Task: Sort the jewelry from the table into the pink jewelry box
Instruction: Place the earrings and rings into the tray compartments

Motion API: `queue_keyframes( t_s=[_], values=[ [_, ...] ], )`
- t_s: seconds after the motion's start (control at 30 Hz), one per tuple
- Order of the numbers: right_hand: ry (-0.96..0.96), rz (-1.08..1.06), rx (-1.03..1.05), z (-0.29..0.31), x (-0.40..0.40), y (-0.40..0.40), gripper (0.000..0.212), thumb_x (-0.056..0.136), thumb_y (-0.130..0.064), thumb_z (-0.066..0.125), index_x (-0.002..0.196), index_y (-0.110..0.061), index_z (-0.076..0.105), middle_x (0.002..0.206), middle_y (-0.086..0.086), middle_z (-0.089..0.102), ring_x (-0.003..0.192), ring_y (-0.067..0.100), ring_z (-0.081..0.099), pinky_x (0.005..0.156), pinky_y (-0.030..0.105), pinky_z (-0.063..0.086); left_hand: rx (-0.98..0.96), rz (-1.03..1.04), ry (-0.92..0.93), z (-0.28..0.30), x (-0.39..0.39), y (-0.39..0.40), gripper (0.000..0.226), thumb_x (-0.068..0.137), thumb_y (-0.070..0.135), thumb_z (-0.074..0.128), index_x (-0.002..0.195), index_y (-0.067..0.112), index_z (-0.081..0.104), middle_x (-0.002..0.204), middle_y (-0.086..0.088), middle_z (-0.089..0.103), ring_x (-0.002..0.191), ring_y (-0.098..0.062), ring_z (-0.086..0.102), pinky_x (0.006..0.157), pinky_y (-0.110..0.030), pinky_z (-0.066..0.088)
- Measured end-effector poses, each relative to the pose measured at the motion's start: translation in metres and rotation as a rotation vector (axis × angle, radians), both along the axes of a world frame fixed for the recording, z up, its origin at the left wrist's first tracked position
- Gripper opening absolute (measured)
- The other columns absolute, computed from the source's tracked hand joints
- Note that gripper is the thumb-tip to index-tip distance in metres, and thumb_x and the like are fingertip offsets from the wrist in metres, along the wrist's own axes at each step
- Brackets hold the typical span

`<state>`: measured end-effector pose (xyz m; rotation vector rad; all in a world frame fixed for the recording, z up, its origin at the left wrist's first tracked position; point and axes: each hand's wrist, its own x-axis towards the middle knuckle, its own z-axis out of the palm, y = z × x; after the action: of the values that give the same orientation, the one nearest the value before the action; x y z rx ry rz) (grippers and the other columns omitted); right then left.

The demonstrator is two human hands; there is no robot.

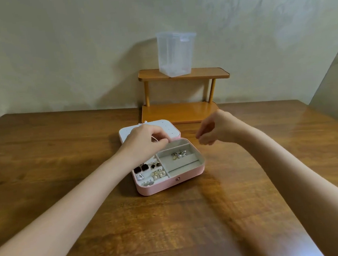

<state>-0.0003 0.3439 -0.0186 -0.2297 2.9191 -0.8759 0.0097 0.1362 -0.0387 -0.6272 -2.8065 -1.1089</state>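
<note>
Left hand (144, 140) hovering over pink jewelry box (169, 181), grip pinching white cord (154, 139); right hand (215, 129) hovering right, fingers curling, contents unclear.

**Box in the middle, shelf behind it**

The jewelry box (168, 167) sits open mid-table (63, 158), lid (150, 132) laid flat behind its tray. Earrings (149, 172) fill the tray's left section; studs (179, 154) lie in a right-hand compartment. The left hand (145, 143) hovers over the tray's back-left corner, the right hand (216, 130) just right of the box. Behind stands a two-tier shelf (183, 93) against the wall, a container (174, 54) on its top tier.
</note>
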Motion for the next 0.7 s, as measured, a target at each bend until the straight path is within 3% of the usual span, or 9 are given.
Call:
queue_keyframes(
  t_s=[0.17, 0.3, 0.47, 0.57, 0.7],
  values=[
    [0.023, 0.135, -0.076, -0.005, 0.007, -0.038, 0.005, 0.076, -0.009, 0.074, 0.076, -0.012, 0.069, 0.070, -0.003, 0.066, 0.052, -0.001, 0.059, 0.049, 0.008, 0.045, -0.038, -0.001, -0.056, -0.004, 0.005, -0.012, 0.008, 0.084, 0.020, 0.065, 0.080, 0.027, 0.068, 0.079, 0.021, 0.061, 0.075, 0.003, 0.055, 0.062, -0.004, 0.039],
    [0.017, 0.234, -0.182, -0.007, 0.010, -0.055, 0.004, 0.077, -0.006, 0.073, 0.077, -0.005, 0.068, 0.068, 0.002, 0.069, 0.055, 0.004, 0.065, 0.058, 0.016, 0.054, -0.080, 0.013, -0.096, -0.001, 0.009, -0.033, 0.006, 0.082, 0.021, 0.069, 0.079, 0.027, 0.070, 0.078, 0.018, 0.065, 0.075, 0.003, 0.057, 0.060, -0.004, 0.040],
    [0.064, 0.308, -0.090, -0.011, 0.013, -0.078, 0.005, 0.078, -0.006, 0.072, 0.076, -0.005, 0.067, 0.067, 0.001, 0.069, 0.057, 0.003, 0.066, 0.064, 0.028, 0.059, -0.146, -0.007, -0.171, -0.003, 0.016, -0.051, 0.005, 0.078, 0.025, 0.072, 0.077, 0.029, 0.071, 0.084, 0.013, 0.068, 0.080, 0.000, 0.057, 0.065, -0.015, 0.043],
    [0.044, 0.338, -0.079, -0.010, 0.014, -0.085, 0.006, 0.078, -0.006, 0.072, 0.075, -0.005, 0.066, 0.063, -0.001, 0.066, 0.050, 0.001, 0.063, 0.050, 0.013, 0.049, -0.197, -0.011, -0.156, -0.006, 0.018, -0.053, 0.005, 0.078, 0.025, 0.073, 0.079, 0.030, 0.070, 0.080, 0.012, 0.065, 0.073, 0.001, 0.054, 0.057, -0.009, 0.038],
    [0.080, 0.376, -0.016, -0.014, 0.016, -0.095, 0.006, 0.078, -0.006, 0.073, 0.081, -0.005, 0.068, 0.065, -0.003, 0.064, 0.051, 0.002, 0.059, 0.054, 0.012, 0.050, -0.215, -0.002, -0.171, -0.010, 0.019, -0.057, 0.011, 0.077, 0.023, 0.075, 0.076, 0.031, 0.067, 0.076, 0.015, 0.063, 0.069, 0.001, 0.054, 0.058, -0.010, 0.038]
  ],
)
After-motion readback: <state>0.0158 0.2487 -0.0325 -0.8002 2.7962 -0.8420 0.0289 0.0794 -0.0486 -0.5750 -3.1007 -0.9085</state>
